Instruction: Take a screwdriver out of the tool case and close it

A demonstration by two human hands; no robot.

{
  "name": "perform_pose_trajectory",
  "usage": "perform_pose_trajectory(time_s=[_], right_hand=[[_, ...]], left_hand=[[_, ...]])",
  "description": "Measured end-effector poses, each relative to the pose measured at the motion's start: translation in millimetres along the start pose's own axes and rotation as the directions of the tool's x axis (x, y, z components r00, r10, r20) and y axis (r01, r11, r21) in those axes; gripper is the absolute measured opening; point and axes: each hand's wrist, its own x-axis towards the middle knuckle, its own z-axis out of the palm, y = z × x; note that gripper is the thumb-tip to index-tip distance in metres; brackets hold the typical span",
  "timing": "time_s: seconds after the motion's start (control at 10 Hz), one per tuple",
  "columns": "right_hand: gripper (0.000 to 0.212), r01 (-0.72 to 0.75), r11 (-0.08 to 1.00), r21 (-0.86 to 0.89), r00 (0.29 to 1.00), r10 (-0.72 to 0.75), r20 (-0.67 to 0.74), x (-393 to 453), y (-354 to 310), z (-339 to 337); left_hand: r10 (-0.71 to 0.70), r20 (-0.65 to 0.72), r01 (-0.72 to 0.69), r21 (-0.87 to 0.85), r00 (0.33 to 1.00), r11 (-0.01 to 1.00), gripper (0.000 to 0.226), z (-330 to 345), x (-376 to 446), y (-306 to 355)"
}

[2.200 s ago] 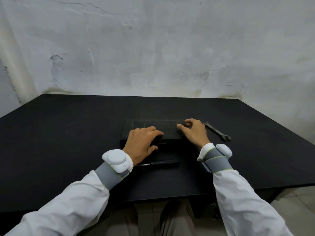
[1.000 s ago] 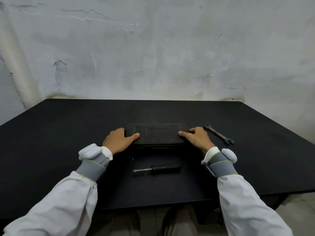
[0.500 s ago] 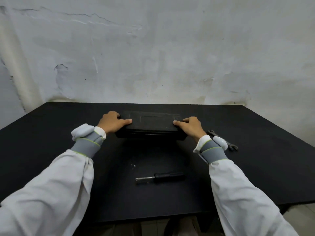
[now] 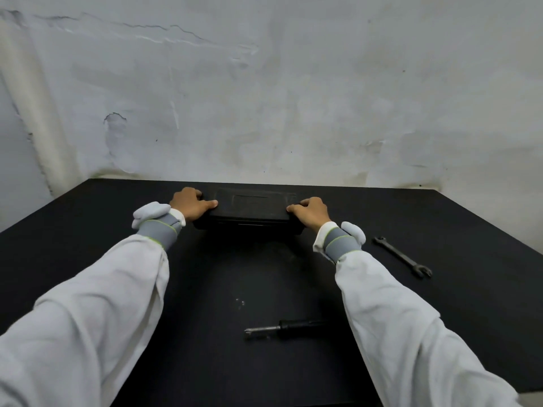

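The black tool case [image 4: 252, 210] lies closed and flat near the far edge of the black table [image 4: 88, 259]. My left hand [image 4: 191, 205] grips its left end, thumb on the lid. My right hand [image 4: 310, 212] grips its right end the same way. A screwdriver [image 4: 289, 329] with a black handle and a metal shaft lies on the table near me, tip pointing left, apart from both hands and partly covered by my right sleeve.
A dark open-ended wrench [image 4: 402, 257] lies on the table to the right of my right wrist. A rough white wall [image 4: 270, 98] rises straight behind the table's far edge. A few pale specks [image 4: 240, 302] mark the tabletop.
Both hands shifted from the lid's top to the case's ends and slid it away from me toward the wall. The screwdriver and wrench stayed where they lay.
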Motion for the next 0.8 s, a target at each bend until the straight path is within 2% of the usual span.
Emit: perform_pose_trajectory(time_s=[0.2, 0.6, 0.8], right_hand=[[0.04, -0.017, 1.0, -0.021, 0.997, 0.018, 0.073, 10, 5, 13], [0.043, 0.01, 1.0, 0.004, 0.997, -0.01, 0.082, 17, 18, 23], [0.053, 0.022, 0.998, -0.062, 0.993, -0.015, 0.118, 14, 12, 16]], left_hand=[[-0.014, -0.002, 0.014, -0.004, 1.0, 1.0, 0.057, 10, 11, -12], [-0.026, 0.015, 0.026, -0.012, 1.0, 1.0, 0.062, 25, 18, -29], [-0.052, 0.099, 0.039, 0.13, 0.994, 0.991, 0.067, 20, 16, -17]])
